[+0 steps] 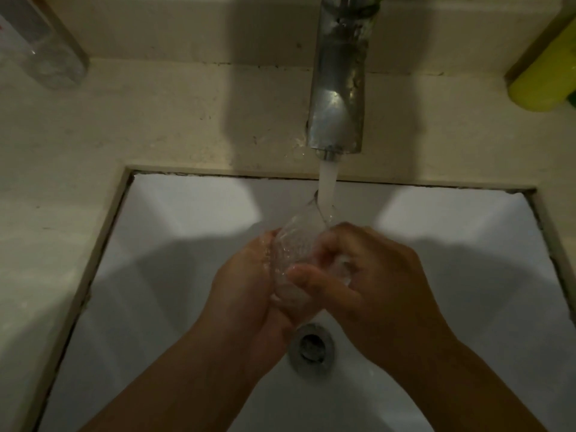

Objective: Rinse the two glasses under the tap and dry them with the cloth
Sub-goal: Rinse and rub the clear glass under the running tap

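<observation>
Between our fingers, left hand (249, 285) and right hand (367, 275) clasp one glass (296, 241), tilted; tap (338, 88) water (327, 185) enters its mouth above our fingertips.

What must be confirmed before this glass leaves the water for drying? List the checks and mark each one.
1. Tap running: ok, the stream flows.
2. Stream reaches the glass: ok, it lands at the rim.
3. Grip: ok, left hand and right hand both hold it over the sink.
4. Glass fully rinsed: cannot tell.
5. Drying cloth within reach: not ok, none in view.
6. Second glass located: cannot tell.
</observation>
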